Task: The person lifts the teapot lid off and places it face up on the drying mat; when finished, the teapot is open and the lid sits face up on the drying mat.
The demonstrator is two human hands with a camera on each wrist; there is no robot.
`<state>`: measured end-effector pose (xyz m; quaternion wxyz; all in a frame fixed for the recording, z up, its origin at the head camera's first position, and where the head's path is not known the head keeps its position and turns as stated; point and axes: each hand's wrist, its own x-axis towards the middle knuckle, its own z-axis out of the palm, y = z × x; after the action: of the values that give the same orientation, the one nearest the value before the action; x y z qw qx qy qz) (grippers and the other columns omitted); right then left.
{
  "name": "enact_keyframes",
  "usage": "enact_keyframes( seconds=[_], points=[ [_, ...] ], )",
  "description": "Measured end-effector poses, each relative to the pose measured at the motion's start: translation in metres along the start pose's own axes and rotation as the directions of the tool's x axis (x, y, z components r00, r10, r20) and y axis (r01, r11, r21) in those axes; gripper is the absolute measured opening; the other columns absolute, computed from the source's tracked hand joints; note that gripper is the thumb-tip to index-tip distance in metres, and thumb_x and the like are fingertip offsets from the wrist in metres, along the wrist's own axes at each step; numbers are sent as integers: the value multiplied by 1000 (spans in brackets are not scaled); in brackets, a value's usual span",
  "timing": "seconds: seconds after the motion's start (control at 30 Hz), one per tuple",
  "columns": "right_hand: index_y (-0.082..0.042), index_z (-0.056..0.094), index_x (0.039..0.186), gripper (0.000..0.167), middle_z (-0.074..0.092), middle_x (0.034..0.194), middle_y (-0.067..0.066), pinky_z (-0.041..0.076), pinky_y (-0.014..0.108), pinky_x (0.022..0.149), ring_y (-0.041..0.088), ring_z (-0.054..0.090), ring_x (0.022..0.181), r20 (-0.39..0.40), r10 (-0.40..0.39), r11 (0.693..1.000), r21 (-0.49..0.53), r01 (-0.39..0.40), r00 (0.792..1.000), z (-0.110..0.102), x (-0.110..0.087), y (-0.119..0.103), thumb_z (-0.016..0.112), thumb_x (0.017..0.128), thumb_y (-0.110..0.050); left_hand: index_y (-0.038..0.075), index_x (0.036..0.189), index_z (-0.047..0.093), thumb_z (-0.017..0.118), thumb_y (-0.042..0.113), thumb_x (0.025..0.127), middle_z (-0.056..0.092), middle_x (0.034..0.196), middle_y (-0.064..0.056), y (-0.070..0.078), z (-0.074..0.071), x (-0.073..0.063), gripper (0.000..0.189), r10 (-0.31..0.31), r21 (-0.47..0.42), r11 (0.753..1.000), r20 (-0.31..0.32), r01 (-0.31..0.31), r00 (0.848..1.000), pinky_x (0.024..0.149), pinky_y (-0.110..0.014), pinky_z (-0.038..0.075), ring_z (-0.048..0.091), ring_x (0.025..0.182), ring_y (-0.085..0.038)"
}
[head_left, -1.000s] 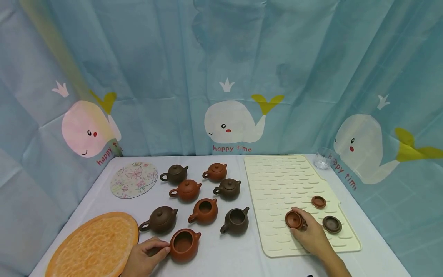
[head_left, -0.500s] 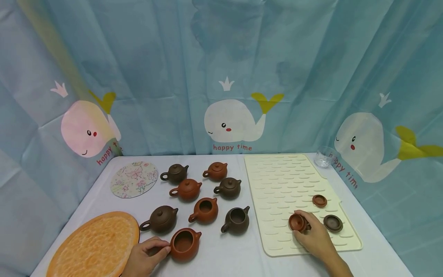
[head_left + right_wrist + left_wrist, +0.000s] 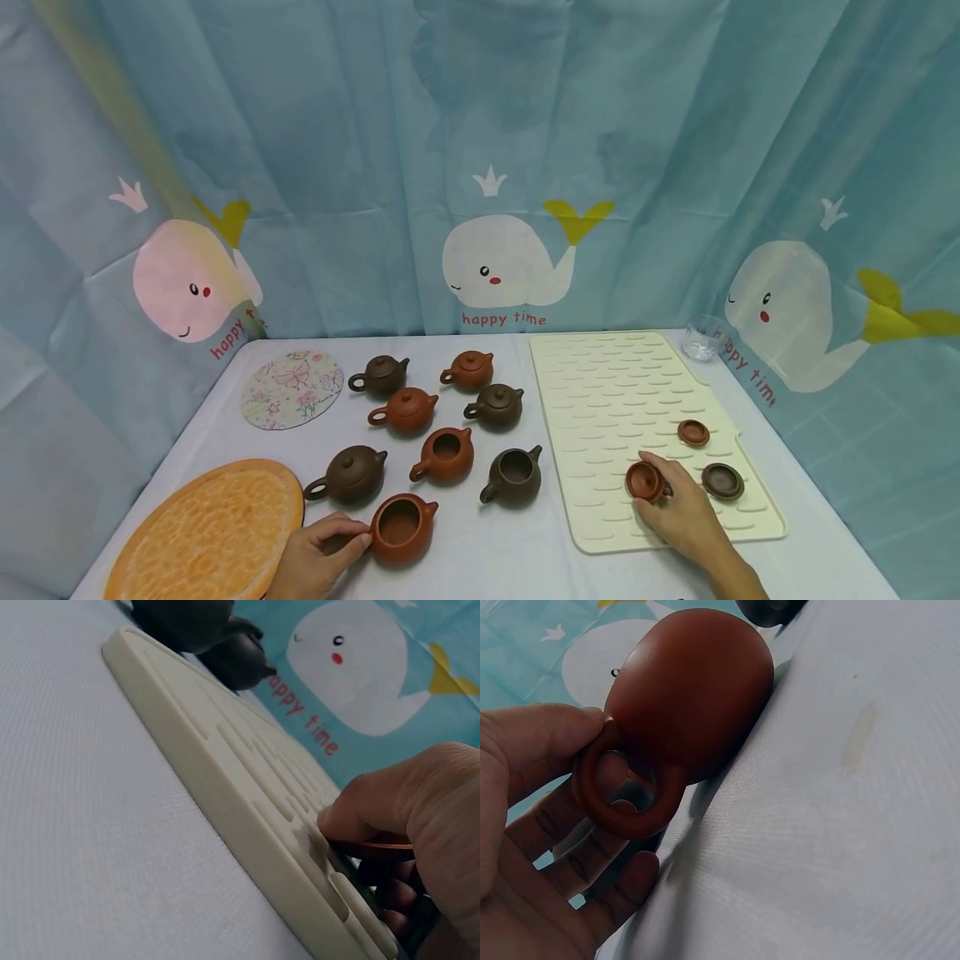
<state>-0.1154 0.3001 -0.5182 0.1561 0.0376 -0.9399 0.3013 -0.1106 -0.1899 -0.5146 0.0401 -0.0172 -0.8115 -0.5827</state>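
Note:
My left hand (image 3: 318, 557) pinches the looped handle (image 3: 630, 825) of a red-brown clay teapot (image 3: 401, 546), which stands lidless on the white cloth at the front. In the left wrist view the thumb and fingers meet at the top of the loop. My right hand (image 3: 678, 508) holds a small red-brown teapot lid (image 3: 643, 482) by its edge, its hollow underside facing up, at the cream mat (image 3: 600, 400). Whether the lid touches the mat I cannot tell. A red-brown lid (image 3: 693, 432) and a dark brown lid (image 3: 723, 482) lie on the mat nearby.
Two more lidless teapots, one red-brown (image 3: 442, 456) and one dark (image 3: 512, 477), stand in the middle. Several lidded teapots (image 3: 406, 412) are behind and left. A round bread-patterned board (image 3: 210, 533), a floral round mat (image 3: 292, 390) and a clear glass (image 3: 701, 340) lie around the edges.
My right hand has shifted slightly right and toward me with the lid, then stays nearly still. The left hand keeps its pinch on the teapot handle.

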Motion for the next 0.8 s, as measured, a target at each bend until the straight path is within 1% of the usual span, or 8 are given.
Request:
enact_keyframes(
  seconds=[0.13,0.27,0.33,0.43,0.53,0.57,0.7,0.8],
  points=[
    [-7,54,134,72,59,114,8,49,40,76,23,55,100,-40,-28,999,30,29,999,-5,-1,-3,87,71,-14,6,82,74,79,-3,75,66,76,-2,1,1,-2,13,-1,0,1000,-14,1,1000,64,-24,52,63,70,-13],
    [-5,54,134,70,59,113,10,45,35,75,22,50,100,-102,-75,995,56,81,992,-12,0,-11,86,73,-16,8,81,74,79,-4,74,67,77,-4,6,-1,-2,15,-20,12,1000,-39,20,999,66,-24,52,64,71,-13],
    [-7,53,135,69,59,113,9,41,33,75,22,47,100,-109,-61,994,80,70,992,-16,1,-19,85,74,-16,9,82,74,79,-4,74,67,78,-3,10,-3,0,16,-24,34,999,-40,25,999,69,-24,52,64,73,-13],
    [-9,51,138,67,57,118,8,38,29,76,19,44,103,-94,-23,991,128,35,995,-26,2,-34,82,78,-16,9,85,74,79,-2,75,68,81,0,16,-7,2,16,-32,67,997,-27,34,999,72,-25,52,65,77,-13],
    [-12,48,141,66,54,123,7,37,26,77,13,42,104,-71,-15,981,190,28,997,-36,6,-50,79,82,-14,8,88,75,79,-1,75,68,83,0,23,-10,0,16,0,94,996,-39,4,999,71,-25,52,64,77,-13],
    [-13,47,141,66,53,125,6,37,25,77,12,42,104,-64,-24,978,203,37,998,-39,8,-55,78,83,-14,7,88,75,79,-2,75,68,83,0,25,-12,-1,16,24,100,995,-48,-19,999,70,-26,52,64,76,-13],
    [-18,46,143,66,53,125,2,37,23,78,11,44,105,-45,-72,959,272,82,996,-52,21,-76,75,85,-9,5,89,74,77,-6,76,68,84,-3,32,-19,-4,17,131,129,985,-94,-118,987,70,-25,52,64,75,-14],
    [-20,46,142,66,54,124,0,38,24,79,13,45,106,-46,-133,942,304,140,990,-59,30,-91,75,84,-7,5,91,73,77,-7,77,69,85,-3,36,-25,-4,19,170,159,976,-130,-149,977,72,-21,51,64,76,-13]
  ],
)
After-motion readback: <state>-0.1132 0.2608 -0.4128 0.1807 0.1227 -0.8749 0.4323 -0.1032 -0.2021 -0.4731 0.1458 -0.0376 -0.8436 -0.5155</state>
